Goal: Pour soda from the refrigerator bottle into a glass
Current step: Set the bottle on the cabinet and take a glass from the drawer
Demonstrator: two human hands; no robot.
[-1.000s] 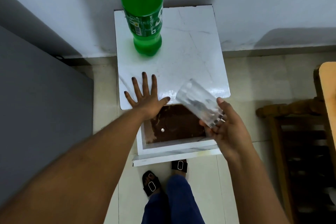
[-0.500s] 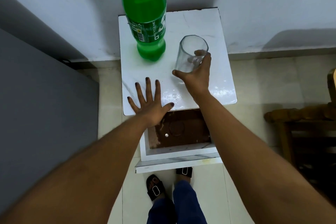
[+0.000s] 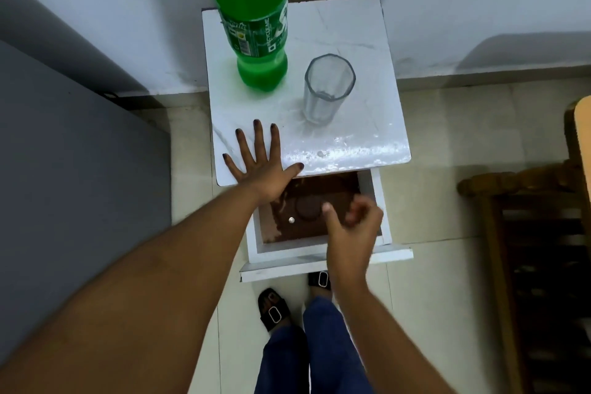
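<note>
A tall green soda bottle (image 3: 256, 25) stands upright at the back left of a small white table (image 3: 367, 125); its cap is out of view above. An empty clear glass (image 3: 326, 89) stands upright to its right, free of both hands. My left hand (image 3: 259, 160) lies flat, fingers spread, on the table's front left corner. My right hand (image 3: 351, 227) hovers blurred over the open drawer, fingers loosely curled, holding nothing.
The table's drawer (image 3: 316, 233) is pulled out toward me, with a brown bottom and a small round thing inside. A grey appliance side (image 3: 73, 185) fills the left. A wooden chair (image 3: 537, 249) stands at the right. My feet in black sandals (image 3: 271, 310) are below.
My right hand carried the glass from over the drawer onto the table, set it upright, let go and drew back over the drawer. My left hand stayed put.
</note>
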